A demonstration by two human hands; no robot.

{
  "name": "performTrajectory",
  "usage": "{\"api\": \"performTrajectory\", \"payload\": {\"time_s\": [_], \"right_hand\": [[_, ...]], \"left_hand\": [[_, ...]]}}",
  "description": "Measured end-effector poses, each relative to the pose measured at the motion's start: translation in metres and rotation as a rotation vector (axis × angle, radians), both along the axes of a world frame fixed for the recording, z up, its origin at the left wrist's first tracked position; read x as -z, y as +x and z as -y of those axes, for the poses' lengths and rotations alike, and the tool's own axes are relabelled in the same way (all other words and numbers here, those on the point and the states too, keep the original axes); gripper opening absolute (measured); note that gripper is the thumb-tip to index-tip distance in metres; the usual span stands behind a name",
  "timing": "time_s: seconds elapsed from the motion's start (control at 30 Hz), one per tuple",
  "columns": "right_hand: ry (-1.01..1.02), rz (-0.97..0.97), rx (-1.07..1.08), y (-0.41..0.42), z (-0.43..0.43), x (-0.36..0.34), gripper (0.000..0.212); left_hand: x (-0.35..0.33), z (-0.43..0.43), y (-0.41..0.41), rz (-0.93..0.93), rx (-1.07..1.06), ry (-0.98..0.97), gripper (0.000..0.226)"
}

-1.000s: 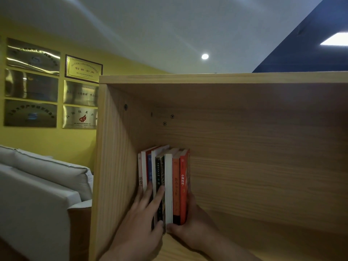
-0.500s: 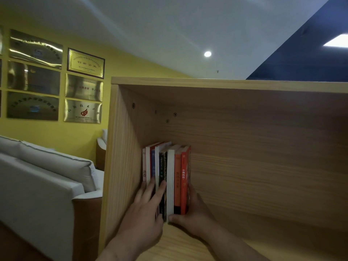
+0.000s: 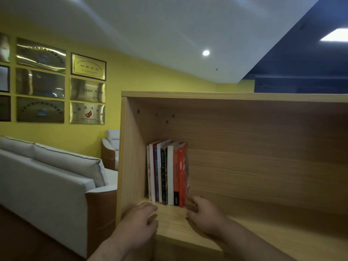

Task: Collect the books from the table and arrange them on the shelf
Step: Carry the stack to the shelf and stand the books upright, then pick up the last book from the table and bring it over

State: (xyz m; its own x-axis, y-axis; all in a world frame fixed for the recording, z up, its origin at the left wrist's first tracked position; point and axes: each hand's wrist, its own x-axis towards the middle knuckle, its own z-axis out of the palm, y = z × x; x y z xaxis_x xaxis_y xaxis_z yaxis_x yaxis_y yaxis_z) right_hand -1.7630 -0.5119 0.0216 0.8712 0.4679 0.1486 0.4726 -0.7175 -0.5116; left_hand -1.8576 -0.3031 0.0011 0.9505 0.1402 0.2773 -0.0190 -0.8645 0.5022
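Standing in a tight upright row, the books are on the shelf, tucked into its far left end, hard by the wooden side panel. Let's run along the spines, left to right: a white one with dark characters, another white, then a red-and-blue one, a thin white, a black spine with pale lettering down it. Next comes a broad plain white spine, an orange one with a black band at its foot, and closing the row the red book with light characters near the middle. The spines face out and their feet line up near the front of the shelf board.

Down at the front edge, the left hand sits low on the board just ahead of the leftmost books, clear of them, fingers loosely curled and nothing in it. The right hand is over on the other flank, fingers bent in a relaxed curl with the tips right by the bottom corner of the red book. Blur hides whether they touch the cover, and nothing is wrapped in that hand either. To the right of the row, the shelf shows plain pale wood grain.

Off to the left, a white sofa stands against a yellow wall hung with gold plaques. A round ceiling light glows overhead.
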Motion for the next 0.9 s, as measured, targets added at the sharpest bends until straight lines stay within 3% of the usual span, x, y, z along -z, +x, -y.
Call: {"api": "performTrajectory", "payload": {"time_s": [0.2,0.53,0.8,0.9], "right_hand": [[-0.057,0.031,-0.022,-0.038,0.017,0.008,0.039],[-0.214,0.288,-0.177,-0.133,0.041,0.057,0.039],[-0.295,-0.027,-0.314,-0.170,0.019,0.150,0.040],[-0.330,-0.142,-0.367,-0.182,-0.001,0.189,0.039]], "left_hand": [[0.004,0.002,-0.043,-0.039,-0.021,-0.074,0.037],[0.057,0.009,-0.133,-0.190,-0.056,-0.102,0.035],[0.127,0.008,-0.201,-0.340,-0.122,-0.124,0.021],[0.173,-0.011,-0.219,-0.441,-0.191,-0.168,0.033]]}}
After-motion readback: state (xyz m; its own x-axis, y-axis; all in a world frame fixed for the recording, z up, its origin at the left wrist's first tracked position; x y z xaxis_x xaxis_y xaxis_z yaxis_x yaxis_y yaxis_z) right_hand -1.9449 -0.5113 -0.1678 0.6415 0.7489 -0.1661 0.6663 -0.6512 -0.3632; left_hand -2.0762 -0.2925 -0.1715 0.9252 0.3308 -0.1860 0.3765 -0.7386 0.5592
